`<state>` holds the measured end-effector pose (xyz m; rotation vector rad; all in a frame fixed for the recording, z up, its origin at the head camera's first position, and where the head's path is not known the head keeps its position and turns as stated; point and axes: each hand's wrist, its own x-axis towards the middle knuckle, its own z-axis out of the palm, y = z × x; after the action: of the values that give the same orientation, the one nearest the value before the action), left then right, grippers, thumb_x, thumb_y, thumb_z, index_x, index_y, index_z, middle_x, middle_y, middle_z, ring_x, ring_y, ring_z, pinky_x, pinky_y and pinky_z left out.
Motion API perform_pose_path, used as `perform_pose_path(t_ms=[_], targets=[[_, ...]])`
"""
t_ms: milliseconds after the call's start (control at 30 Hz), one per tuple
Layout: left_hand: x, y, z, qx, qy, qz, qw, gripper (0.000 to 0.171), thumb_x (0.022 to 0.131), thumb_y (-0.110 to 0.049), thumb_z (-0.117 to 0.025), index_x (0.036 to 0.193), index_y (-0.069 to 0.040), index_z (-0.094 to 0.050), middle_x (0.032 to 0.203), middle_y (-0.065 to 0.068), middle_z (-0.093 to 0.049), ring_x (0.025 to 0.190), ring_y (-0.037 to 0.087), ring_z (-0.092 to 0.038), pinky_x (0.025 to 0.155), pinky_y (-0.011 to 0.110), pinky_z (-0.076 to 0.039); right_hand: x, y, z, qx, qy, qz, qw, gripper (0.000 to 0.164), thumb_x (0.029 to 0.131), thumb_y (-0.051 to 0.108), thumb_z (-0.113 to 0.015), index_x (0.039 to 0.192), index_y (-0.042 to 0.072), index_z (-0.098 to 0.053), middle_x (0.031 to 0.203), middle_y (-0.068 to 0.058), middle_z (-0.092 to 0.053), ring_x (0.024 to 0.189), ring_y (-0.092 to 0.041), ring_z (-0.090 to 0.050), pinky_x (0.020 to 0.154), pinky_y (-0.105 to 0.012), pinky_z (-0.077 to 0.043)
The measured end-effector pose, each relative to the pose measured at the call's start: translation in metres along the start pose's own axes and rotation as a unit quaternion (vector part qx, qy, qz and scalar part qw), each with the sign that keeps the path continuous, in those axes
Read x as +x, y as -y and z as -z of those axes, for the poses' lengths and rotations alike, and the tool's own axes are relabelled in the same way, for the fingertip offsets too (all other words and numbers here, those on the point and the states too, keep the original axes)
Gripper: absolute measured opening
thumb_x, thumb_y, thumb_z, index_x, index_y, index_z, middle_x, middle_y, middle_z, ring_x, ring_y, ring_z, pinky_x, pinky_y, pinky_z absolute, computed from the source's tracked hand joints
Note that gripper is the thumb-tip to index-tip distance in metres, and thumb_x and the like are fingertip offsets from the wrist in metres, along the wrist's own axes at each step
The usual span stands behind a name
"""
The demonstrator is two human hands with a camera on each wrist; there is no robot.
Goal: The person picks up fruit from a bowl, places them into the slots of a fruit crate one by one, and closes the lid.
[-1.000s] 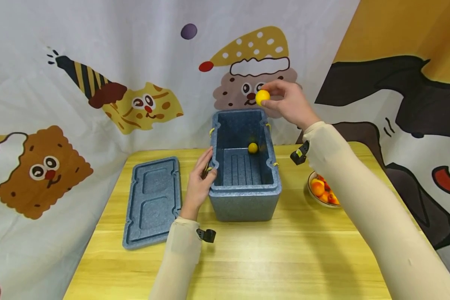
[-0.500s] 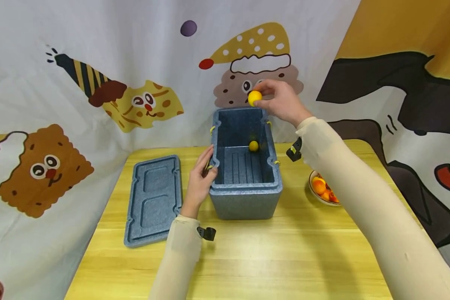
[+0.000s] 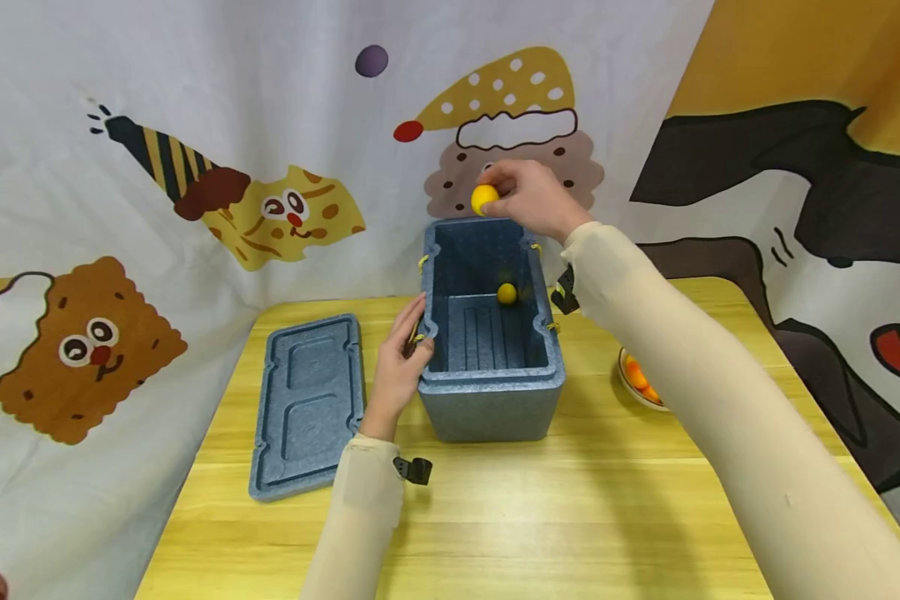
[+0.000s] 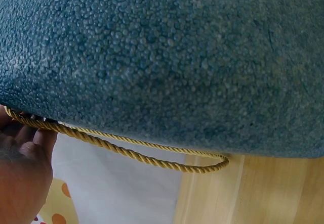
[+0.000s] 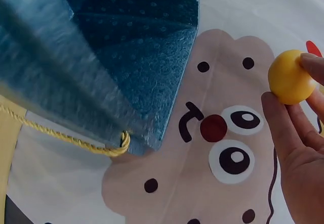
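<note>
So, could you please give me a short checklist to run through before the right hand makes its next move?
1. Yellow ball held: ok, the right hand pinches it.
2. Box open: ok, the lid lies on the table to its left.
3. Left hand on the box: ok, touching its left side; how firmly, cannot tell.
4. Room inside: ok, one other ball shows on the floor.
5. Held ball fully over the opening: cannot tell.

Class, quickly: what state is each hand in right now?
Left hand: open, touching the left rim of the grey-blue box.
Right hand: closed, holding a yellow ball between thumb and fingers.
</note>
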<state>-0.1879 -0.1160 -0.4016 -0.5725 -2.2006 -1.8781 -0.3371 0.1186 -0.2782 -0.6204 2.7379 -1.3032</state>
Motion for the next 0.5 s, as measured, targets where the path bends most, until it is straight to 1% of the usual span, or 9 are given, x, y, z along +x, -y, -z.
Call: perform_pose_path(t_ms=[100, 233, 367, 500], targets=[[-0.001, 0.001, 0.0, 0.001, 0.002, 0.0, 1.0, 0.054, 0.093, 0.008, -0.049, 0.145, 0.012, -0.037, 0.152, 0.025, -0.032, 0.137, 0.036, -0.034, 0.093, 0.028, -0.038, 0.006, -0.002, -0.005, 0.013, 0.006, 0.004, 1.0, 0.039, 0.095, 0.014, -0.066, 0.133, 0.007, -0.058, 0.12, -0.006, -0.061, 0.107, -0.017, -0.056, 0.091, -0.031, -0.046], [-0.001, 0.001, -0.001, -0.001, 0.008, -0.001, 1.0, 0.054, 0.093, 0.009, -0.048, 0.145, 0.013, -0.036, 0.152, 0.026, -0.031, 0.137, 0.037, -0.033, 0.092, 0.026, -0.039, 0.011, -0.006, -0.011, 0.029, 0.012, 0.004, 0.999, 0.037, 0.095, 0.013, -0.066, 0.131, 0.006, -0.058, 0.119, -0.006, -0.061, 0.106, -0.017, -0.057, 0.092, -0.029, -0.046], [0.0, 0.002, -0.001, -0.007, 0.002, -0.007, 0.9999, 0.055, 0.091, 0.009, -0.048, 0.144, 0.014, -0.036, 0.152, 0.026, -0.031, 0.137, 0.037, -0.033, 0.093, 0.026, -0.037, 0.015, -0.009, -0.016, 0.028, 0.02, -0.002, 0.999, 0.039, 0.095, 0.014, -0.066, 0.132, 0.006, -0.057, 0.121, -0.006, -0.059, 0.107, -0.017, -0.057, 0.093, -0.029, -0.045], [0.001, 0.003, -0.001, -0.012, 0.003, -0.02, 0.9997, 0.055, 0.091, 0.011, -0.048, 0.144, 0.015, -0.036, 0.151, 0.028, -0.031, 0.137, 0.039, -0.032, 0.094, 0.026, -0.037, 0.018, -0.011, -0.02, 0.014, 0.029, -0.006, 0.999, 0.038, 0.095, 0.014, -0.066, 0.131, 0.006, -0.057, 0.123, -0.006, -0.059, 0.106, -0.018, -0.057, 0.094, -0.029, -0.045]])
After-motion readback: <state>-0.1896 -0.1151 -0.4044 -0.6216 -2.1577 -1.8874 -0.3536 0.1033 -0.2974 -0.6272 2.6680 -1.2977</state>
